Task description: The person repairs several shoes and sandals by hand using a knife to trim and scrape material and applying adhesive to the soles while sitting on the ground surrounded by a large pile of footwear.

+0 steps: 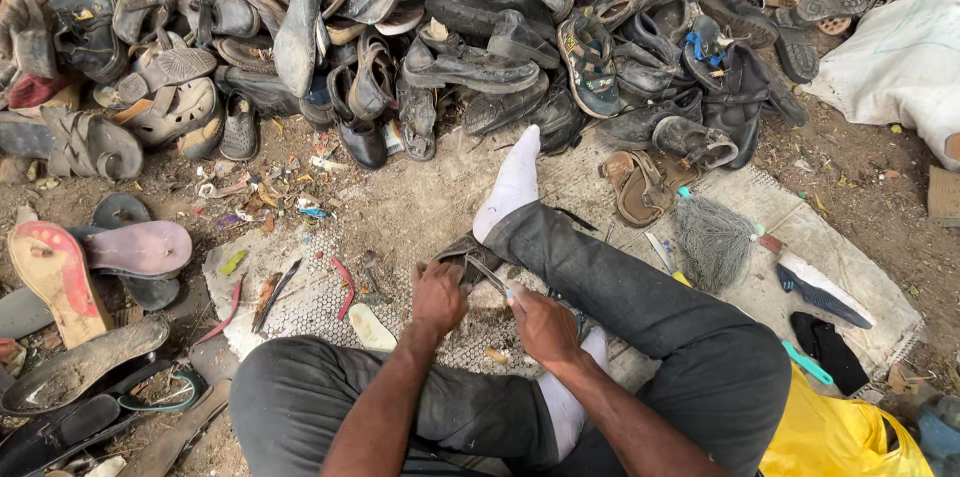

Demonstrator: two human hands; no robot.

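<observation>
The left hand is clenched around a dark piece of shoe, pinning it low between the person's legs, just beside the white-socked foot. The right hand grips a thin blade whose tip lies against that dark piece. Both hands work over a honeycomb-patterned mat strewn with scraps and small tools. To the right on the mat lie a grey bundle of netting, a brown sandal and a dark sole. A yellow bag sits by the right knee; what it holds cannot be seen. A big heap of worn shoes spreads across bare littered dirt beyond.
</observation>
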